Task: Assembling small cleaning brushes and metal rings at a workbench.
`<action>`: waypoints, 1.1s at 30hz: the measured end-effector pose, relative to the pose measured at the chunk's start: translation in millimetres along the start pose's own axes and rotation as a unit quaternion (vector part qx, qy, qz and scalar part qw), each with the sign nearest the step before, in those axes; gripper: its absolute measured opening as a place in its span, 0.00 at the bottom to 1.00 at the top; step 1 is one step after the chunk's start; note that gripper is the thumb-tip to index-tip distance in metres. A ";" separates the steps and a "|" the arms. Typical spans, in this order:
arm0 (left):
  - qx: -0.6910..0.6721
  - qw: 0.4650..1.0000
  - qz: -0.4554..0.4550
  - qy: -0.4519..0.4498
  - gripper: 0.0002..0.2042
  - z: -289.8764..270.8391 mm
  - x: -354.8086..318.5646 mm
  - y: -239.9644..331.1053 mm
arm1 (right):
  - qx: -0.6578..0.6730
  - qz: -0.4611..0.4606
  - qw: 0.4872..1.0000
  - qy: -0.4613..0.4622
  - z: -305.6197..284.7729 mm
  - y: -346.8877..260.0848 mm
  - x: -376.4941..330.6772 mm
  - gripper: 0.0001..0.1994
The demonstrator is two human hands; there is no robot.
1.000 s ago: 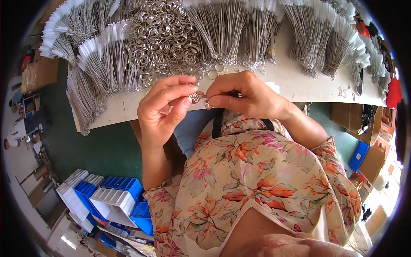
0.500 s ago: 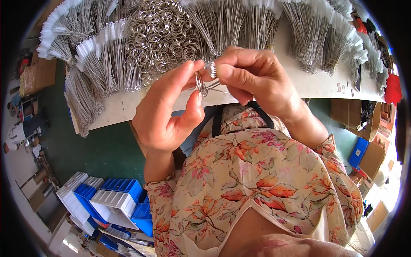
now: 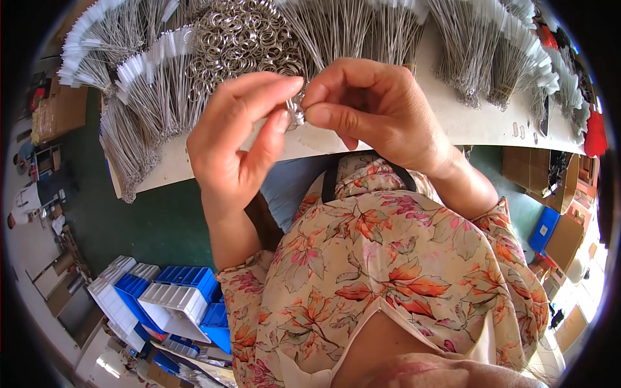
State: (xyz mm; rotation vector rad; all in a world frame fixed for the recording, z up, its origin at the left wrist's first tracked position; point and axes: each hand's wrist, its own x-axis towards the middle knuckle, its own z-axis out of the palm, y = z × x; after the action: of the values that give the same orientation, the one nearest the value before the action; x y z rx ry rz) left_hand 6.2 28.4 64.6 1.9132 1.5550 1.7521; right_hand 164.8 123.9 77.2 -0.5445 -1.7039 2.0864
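Fingers (image 3: 275,132) of the left hand (image 3: 223,145) curve over the thumb to pinch a metal ring (image 3: 290,113), while the right hand (image 3: 385,107), knuckles raised, closes its thumb and forefinger on partly hidden wire loops (image 3: 299,118) beside it. Both hands sit higher and farther left than half a second ago. The ring, between the hands above the table (image 3: 485,134), has its long axis roughly up-down in view.

Blue/wht bins (image 3: 163,297) lwr L; brn cardbd box (image 3: 66,115) upr L; red item (image 3: 594,136) far R; grn floor (image 3: 155,223).
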 end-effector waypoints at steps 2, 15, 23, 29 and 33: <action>0.088 0.994 -0.019 -0.062 0.06 -6.5 1.6 -2.4 | -0.009 -0.004 1.000 0.013 0.5 1.8 0.6 0.05; -0.162 0.944 -0.287 -0.018 0.06 -5.9 -11.1 12.8 | 0.029 0.010 0.999 -0.035 1.8 2.8 2.3 0.06; 0.013 0.986 -0.164 -0.005 0.07 -12.2 -11.8 21.8 | 0.082 0.011 0.994 -0.077 9.1 4.9 0.9 0.06; -0.352 0.896 -0.215 0.162 0.08 -6.8 -22.5 38.1 | -0.064 -0.244 0.967 -0.038 39.6 28.1 11.9 0.05; -0.258 0.914 -0.247 0.192 0.09 -38.0 -32.0 54.9 | -0.110 -0.183 0.976 -0.045 45.3 29.1 10.8 0.06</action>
State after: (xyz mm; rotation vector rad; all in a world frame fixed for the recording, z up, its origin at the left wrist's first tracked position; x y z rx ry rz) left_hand 14.3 -39.8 92.1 0.8786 1.3185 2.0794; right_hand 130.2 86.6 56.5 -0.1775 -1.9303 1.6982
